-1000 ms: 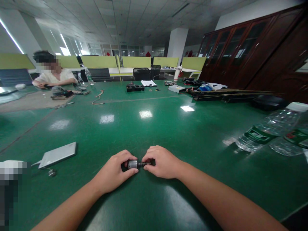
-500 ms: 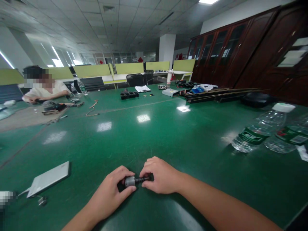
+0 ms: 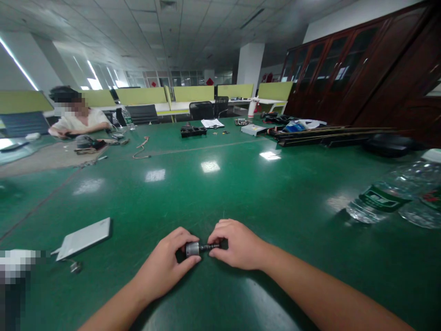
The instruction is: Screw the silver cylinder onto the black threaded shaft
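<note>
A short silver metal cylinder (image 3: 192, 249) with a dark ridged shaft (image 3: 206, 247), which looks like a small motor, lies sideways between my hands, low over the green table. My left hand (image 3: 171, 257) is closed around the cylinder, thumb in front and fingers behind. On the shaft's right end, my right hand (image 3: 235, 243) pinches with thumb and fingertips. Fingers partly hide both ends of the part, and whether it touches the table I cannot tell.
A flat silver-white box (image 3: 84, 239) with a cable lies left on the green table (image 3: 193, 197). Water bottles (image 3: 382, 200) stand right. Farther back are a black plastic part (image 3: 193, 131), a cord (image 3: 142, 149) and long dark rails (image 3: 313, 136). A person (image 3: 81, 117) sits far left.
The whole view has shifted, so the table, things and hands appear farther right. Both hands keep the same hold on the metal part.
</note>
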The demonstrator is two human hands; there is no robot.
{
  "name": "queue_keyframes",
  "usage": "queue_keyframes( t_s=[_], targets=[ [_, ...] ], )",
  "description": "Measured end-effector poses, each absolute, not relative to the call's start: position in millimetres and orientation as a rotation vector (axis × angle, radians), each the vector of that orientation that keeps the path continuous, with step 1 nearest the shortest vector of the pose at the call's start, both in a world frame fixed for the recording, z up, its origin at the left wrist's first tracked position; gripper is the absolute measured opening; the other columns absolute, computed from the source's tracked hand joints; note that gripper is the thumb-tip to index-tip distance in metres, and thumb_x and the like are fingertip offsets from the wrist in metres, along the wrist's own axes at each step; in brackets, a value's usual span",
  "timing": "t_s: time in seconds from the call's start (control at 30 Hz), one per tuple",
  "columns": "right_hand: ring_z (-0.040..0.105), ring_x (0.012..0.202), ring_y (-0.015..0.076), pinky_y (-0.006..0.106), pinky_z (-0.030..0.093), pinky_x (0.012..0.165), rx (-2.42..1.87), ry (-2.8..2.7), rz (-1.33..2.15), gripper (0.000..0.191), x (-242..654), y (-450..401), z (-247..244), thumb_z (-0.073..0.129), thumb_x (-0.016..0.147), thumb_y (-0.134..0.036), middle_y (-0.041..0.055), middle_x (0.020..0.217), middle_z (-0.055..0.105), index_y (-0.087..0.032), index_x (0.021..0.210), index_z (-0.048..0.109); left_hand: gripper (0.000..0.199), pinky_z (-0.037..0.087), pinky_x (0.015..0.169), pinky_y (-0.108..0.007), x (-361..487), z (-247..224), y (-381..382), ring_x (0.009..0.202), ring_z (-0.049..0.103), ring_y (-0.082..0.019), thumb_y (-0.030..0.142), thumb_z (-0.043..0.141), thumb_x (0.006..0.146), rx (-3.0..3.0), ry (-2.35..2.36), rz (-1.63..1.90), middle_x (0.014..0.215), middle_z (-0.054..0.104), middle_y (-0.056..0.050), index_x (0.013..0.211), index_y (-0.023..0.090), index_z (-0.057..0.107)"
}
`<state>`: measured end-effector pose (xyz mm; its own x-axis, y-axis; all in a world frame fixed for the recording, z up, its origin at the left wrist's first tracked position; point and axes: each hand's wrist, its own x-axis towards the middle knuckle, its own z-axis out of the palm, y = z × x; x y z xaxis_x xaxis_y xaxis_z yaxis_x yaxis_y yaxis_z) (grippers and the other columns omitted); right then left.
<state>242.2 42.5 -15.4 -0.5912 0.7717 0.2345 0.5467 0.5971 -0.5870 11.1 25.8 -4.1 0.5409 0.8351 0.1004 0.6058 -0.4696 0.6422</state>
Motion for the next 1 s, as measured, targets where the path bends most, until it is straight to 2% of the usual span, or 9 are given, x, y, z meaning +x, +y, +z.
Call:
queue_keyframes(
  t_s=[0.83,1.0],
  targets=[
    [0.058,0.077,0.0152,0.029,0.041,0.075,-1.126,-2.438,0.598,0.009,254.1,42.1,-10.3,0.074,0.075,-0.021,-0.0004,0.077,0.068,-0.021,0.084,0.073,0.017,0.048,0.079,-0.031,7.4,-4.9,18.8,0.087,0.061,-0.020,0.024,0.065,0.087,2.260,1.176,0.567,0.095,0.065,-0.004,0.104,0.022,0.067],
    [0.058,0.073,0.0151,0.027,0.041,0.070,-1.220,-2.443,0.588,0.008,263.6,46.9,-6.3,0.074,0.074,-0.022,0.0005,0.075,0.066,-0.020,0.082,0.075,0.018,0.049,0.080,-0.032,6.8,-4.6,18.9,0.088,0.061,-0.020,0.025,0.064,0.087,2.249,1.179,0.560,0.097,0.064,-0.004,0.105,0.023,0.067]
  ],
)
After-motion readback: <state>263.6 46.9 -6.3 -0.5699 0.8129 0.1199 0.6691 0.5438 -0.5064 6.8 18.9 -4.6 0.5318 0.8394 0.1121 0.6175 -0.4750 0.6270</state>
